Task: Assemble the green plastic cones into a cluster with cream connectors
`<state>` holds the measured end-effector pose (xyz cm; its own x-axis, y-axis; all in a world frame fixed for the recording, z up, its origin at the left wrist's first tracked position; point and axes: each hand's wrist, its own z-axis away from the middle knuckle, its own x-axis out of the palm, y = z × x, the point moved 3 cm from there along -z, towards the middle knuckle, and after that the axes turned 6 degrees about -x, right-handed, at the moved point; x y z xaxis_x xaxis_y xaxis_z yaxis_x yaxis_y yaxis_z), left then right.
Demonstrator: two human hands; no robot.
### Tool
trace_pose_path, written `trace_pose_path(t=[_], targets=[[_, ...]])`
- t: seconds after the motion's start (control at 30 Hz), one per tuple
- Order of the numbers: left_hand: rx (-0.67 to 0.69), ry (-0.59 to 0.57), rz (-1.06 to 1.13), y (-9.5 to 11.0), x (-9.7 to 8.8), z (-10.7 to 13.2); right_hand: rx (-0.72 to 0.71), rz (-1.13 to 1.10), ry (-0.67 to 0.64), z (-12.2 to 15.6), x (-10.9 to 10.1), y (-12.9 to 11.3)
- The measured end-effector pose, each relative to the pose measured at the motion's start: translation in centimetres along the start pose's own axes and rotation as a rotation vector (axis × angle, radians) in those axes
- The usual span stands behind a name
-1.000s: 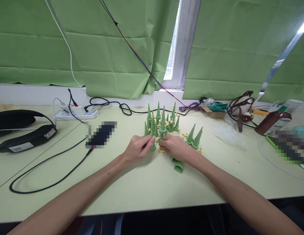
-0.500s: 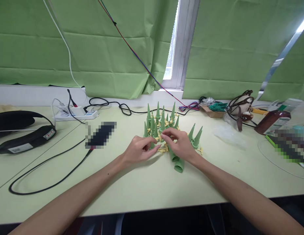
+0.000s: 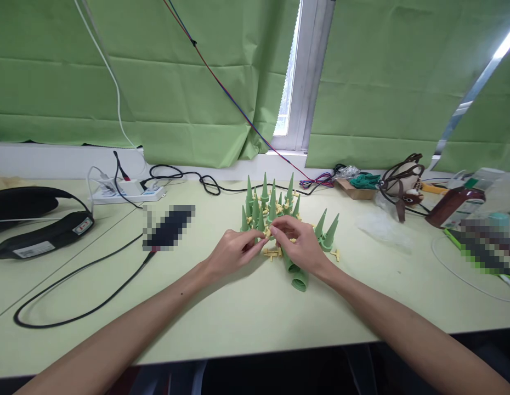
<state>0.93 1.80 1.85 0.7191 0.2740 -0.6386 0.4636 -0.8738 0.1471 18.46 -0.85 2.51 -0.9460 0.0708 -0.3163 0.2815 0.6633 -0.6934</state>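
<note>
In the head view, my left hand (image 3: 234,249) and my right hand (image 3: 298,241) meet mid-table. Their fingertips pinch a small yellow plastic valve (image 3: 267,233) from both sides. Behind them several green cone-shaped plant watering spikes (image 3: 265,189) stand point-up in a cluster, with yellow valves among them. Two more spikes (image 3: 329,233) stand right of my right hand, near a loose yellow T-shaped valve (image 3: 336,254). Beneath my right wrist lies a green spike (image 3: 299,281) with its open threaded end toward me. More yellow valves (image 3: 272,254) rest on the table below my fingertips.
A blurred-out phone (image 3: 168,227) on a black cable lies at left, near a white power strip (image 3: 127,192) and a black strap-like item (image 3: 45,236). To the right are a clear plastic bag (image 3: 384,227), a small cardboard box (image 3: 356,189) and a brown bottle (image 3: 456,206).
My left thumb and fingers have closed toward each other onto the yellow valve. My right hand stays almost in place, and the spikes have not moved.
</note>
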Motion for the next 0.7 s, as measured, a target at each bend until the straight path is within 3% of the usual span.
trace_pose_path(t=[0.43, 0.7], targets=[[0.014, 0.074, -0.007, 0.01, -0.03, -0.06, 0.006, 0.045, 0.069, -0.02, -0.3, 0.34], [0.028, 0.06, -0.001, -0.25, -0.05, -0.08, -0.059, 0.153, -0.037, 0.06, 0.19, 0.18]])
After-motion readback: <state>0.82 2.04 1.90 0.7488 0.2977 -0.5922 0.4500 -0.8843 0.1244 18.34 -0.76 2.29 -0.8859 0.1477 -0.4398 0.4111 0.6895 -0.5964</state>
